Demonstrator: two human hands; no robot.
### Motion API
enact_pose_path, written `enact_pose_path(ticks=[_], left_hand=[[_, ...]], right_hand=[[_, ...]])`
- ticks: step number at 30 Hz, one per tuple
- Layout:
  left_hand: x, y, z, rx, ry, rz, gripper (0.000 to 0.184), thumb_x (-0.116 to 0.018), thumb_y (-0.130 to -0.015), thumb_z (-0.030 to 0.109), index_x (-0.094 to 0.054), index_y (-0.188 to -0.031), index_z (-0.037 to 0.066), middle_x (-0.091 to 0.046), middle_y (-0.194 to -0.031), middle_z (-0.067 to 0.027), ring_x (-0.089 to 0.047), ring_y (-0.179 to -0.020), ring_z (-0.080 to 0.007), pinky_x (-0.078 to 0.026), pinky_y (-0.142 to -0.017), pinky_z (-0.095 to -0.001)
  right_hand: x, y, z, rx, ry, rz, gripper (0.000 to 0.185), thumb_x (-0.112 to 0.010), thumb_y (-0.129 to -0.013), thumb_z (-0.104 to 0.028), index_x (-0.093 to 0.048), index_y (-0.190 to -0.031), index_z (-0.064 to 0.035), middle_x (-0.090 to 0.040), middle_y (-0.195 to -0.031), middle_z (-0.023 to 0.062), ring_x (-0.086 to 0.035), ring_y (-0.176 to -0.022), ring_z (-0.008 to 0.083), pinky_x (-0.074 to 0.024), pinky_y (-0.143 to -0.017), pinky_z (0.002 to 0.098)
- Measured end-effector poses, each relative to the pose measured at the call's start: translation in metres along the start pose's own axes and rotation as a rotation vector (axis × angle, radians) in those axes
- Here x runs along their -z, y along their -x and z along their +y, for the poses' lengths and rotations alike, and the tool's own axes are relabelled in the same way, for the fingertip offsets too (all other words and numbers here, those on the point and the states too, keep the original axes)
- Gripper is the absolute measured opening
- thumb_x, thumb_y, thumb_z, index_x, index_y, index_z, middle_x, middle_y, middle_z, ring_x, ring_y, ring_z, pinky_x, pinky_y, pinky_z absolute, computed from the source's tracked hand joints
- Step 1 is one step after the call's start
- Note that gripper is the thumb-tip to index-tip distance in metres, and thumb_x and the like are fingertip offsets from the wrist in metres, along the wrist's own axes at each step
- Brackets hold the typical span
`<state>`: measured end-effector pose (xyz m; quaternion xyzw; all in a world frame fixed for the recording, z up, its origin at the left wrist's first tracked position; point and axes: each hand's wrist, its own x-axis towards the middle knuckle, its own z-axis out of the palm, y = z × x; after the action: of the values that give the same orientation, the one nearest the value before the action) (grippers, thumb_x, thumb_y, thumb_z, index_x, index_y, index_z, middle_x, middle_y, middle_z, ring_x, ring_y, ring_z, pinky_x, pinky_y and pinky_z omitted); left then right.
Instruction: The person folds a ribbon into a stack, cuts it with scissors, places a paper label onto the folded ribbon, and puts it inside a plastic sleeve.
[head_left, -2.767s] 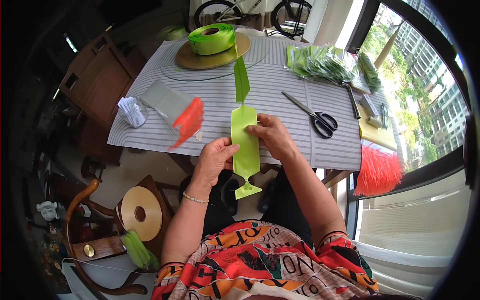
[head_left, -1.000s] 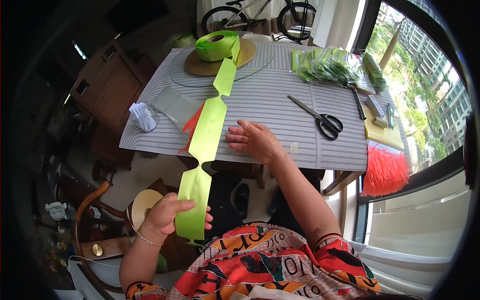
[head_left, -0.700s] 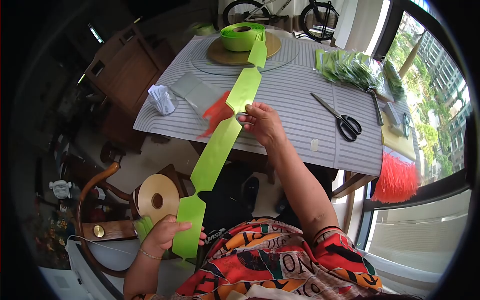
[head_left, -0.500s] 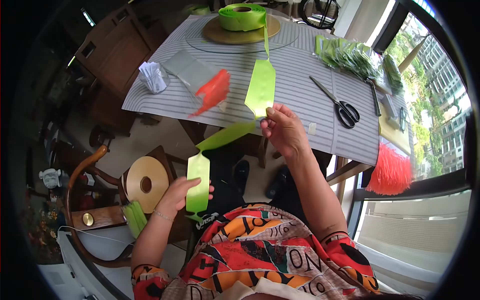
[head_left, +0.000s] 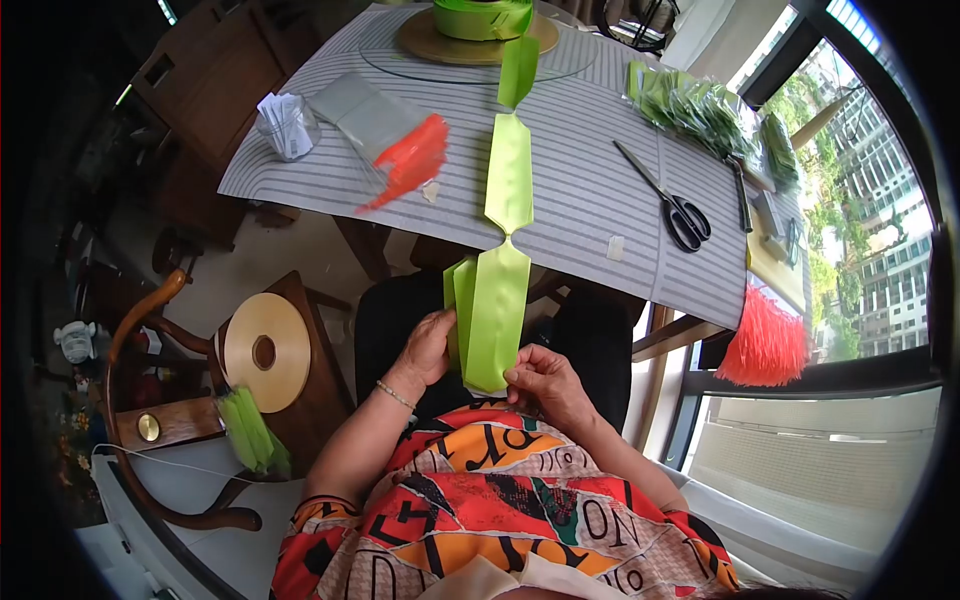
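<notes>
A bright green ribbon (head_left: 508, 170), narrowed at intervals into flat segments, runs from a large green roll (head_left: 480, 20) over the table edge to my lap. My left hand (head_left: 428, 348) is closed on the left side of several ribbon segments that lie layered together. The thumb and fingers of my right hand (head_left: 548, 382) pinch the ribbon's lower end, near my shirt. The fingertips under the ribbon are hidden.
On the striped table (head_left: 570, 150) are scissors (head_left: 675, 205), green packets (head_left: 690, 105), a clear bag with red strands (head_left: 410, 160) and a cup of white slips (head_left: 288, 128). Red fringe (head_left: 762, 335) hangs at the right. A chair (head_left: 300, 360) holds a cream roll (head_left: 266, 350).
My right hand has come down from the table edge toward my lap, drawing more ribbon off the roll. My left hand has moved right and up, and the segments now lie together.
</notes>
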<state>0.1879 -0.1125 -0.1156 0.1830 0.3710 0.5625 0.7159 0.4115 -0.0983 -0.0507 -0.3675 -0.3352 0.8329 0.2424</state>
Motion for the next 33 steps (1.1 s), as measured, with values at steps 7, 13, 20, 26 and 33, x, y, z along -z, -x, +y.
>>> enact_pose_path(ticks=[7, 13, 20, 26, 33], left_hand=[[-0.045, 0.005, 0.018, 0.077, 0.144, -0.249, 0.085, -0.035, -0.092, 0.071, -0.041, -0.142, 0.002, -0.059, -0.125, -0.0224, -0.062, -0.111, -0.0363, -0.05, -0.096, -0.0495], [-0.042, 0.005, 0.016, 0.085, 0.146, -0.389, 0.088, -0.05, -0.089, 0.069, -0.037, -0.145, 0.002, -0.058, -0.125, -0.0204, -0.06, -0.114, -0.0331, -0.05, -0.098, -0.0476], [-0.049, 0.01, 0.026, 0.13, 0.073, -0.368, 0.071, -0.063, -0.093, 0.045, -0.041, -0.142, -0.001, -0.058, -0.122, -0.0175, -0.06, -0.114, -0.027, -0.052, -0.095, -0.0418], [-0.053, 0.023, 0.034, 0.125, -0.02, -0.319, 0.055, -0.057, -0.098, 0.037, -0.049, -0.134, -0.004, -0.064, -0.113, -0.0167, -0.064, -0.107, -0.0263, -0.052, -0.095, -0.0392], [-0.041, 0.127, 0.113, 0.238, -0.245, -0.322, 0.048, -0.055, -0.1, 0.031, -0.055, -0.128, -0.008, -0.068, -0.11, -0.0184, -0.066, -0.106, -0.027, -0.05, -0.095, -0.0369]], right_hand=[[0.006, -0.004, 0.008, -0.047, 0.133, -0.01, 0.008, -0.066, -0.092, -0.01, -0.061, -0.093, -0.0048, -0.063, -0.073, 0.0028, -0.061, -0.063, 0.0099, -0.0508, -0.061, 0.0222], [0.004, -0.003, 0.008, -0.068, 0.157, -0.017, 0.008, -0.066, -0.092, -0.009, -0.061, -0.095, -0.0033, -0.064, -0.074, 0.0033, -0.062, -0.064, 0.0096, -0.0509, -0.062, 0.0214], [0.005, -0.003, 0.01, -0.072, 0.21, -0.021, 0.007, -0.065, -0.092, -0.009, -0.062, -0.096, -0.0032, -0.065, -0.076, 0.0033, -0.062, -0.066, 0.0095, -0.0514, -0.064, 0.0215], [0.008, -0.003, -0.001, -0.078, 0.304, -0.15, 0.017, -0.064, -0.094, -0.014, -0.063, -0.106, -0.0014, -0.068, -0.091, 0.0062, -0.065, -0.08, 0.0122, -0.0533, -0.072, 0.0257], [-0.018, -0.044, -0.085, 0.101, 0.145, -0.264, 0.05, -0.059, -0.098, -0.03, -0.049, -0.133, 0.0047, -0.064, -0.116, 0.0127, -0.064, -0.104, 0.0216, -0.0534, -0.084, 0.0323]])
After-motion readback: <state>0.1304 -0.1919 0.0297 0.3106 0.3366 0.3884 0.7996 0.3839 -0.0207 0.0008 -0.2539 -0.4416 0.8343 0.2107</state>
